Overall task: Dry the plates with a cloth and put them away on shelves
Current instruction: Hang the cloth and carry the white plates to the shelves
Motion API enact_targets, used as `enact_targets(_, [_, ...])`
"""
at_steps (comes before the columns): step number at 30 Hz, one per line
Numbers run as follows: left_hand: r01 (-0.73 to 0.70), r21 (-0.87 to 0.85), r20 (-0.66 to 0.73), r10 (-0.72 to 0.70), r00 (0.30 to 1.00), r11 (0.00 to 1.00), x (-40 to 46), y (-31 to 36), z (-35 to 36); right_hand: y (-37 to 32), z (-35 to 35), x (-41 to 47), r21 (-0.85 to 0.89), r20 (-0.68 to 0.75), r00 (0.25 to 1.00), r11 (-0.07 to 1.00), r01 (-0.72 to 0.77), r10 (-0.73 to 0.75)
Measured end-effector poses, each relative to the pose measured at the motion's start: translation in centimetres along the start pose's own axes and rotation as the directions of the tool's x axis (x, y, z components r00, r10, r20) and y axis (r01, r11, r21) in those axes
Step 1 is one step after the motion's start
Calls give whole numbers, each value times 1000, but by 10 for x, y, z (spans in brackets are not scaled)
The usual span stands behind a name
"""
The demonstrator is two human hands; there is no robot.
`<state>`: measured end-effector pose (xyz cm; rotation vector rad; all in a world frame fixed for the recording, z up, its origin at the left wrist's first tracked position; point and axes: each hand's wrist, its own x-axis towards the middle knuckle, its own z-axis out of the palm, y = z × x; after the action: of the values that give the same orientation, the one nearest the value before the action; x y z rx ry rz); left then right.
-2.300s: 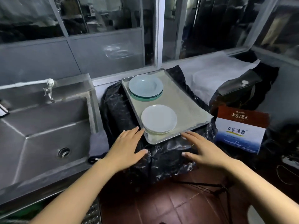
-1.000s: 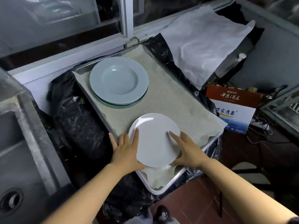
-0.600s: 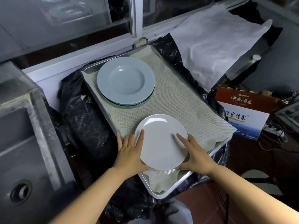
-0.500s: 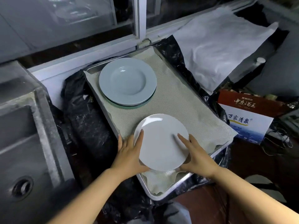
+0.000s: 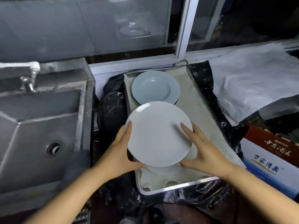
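Note:
A white plate [image 5: 157, 135] is lifted off the tray and tilted toward me. My left hand [image 5: 119, 152] grips its left rim, thumb on top and fingers underneath. My right hand [image 5: 206, 152] grips the right rim the same way. Beneath the lifted plate, the edge of another white plate [image 5: 161, 170] shows on the tray's beige cloth liner [image 5: 202, 110]. A stack of pale blue-grey plates [image 5: 155, 88] sits at the far end of the metal tray [image 5: 178, 187].
A steel sink [image 5: 40, 126] with a tap [image 5: 30, 81] lies to the left. Black plastic sheeting [image 5: 111, 102] surrounds the tray. At the right are a white sheet [image 5: 250, 78] and a printed cardboard box [image 5: 267, 156]. A window frame [image 5: 182, 29] runs behind.
Both hands reached the near white plate, took hold of its rim and have raised it off the stack, tilted toward me. The view has shifted left, so the sink shows again.

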<state>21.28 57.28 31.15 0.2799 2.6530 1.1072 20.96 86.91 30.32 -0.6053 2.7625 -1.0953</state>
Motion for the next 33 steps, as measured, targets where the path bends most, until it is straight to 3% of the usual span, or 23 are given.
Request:
enact_targets(5, [135,-52,-207,-143,968,989,-55,11,-11,-38,-4,22,-2,25,973,973,231,-231])
enact_targets(12, [278,-94,-454,-290,843,956,-161,13,-26,-105,27,39,82,179,862,880,467,-474])
enact_targets(15, [375,-71,-549,-350,759,924,-212,15,-28,-140,49,35,131,244,804,840,526,-542])
enact_targets(23, [573,-189,-696,-520,495,798,-371,25,-6,-241,116,-12,277,385,562,672,687,-732])
enact_targets(33, [715,-290,-770,-599,221,636,-613,57,79,-353,206,-186,424,480,327,541,726,-814])
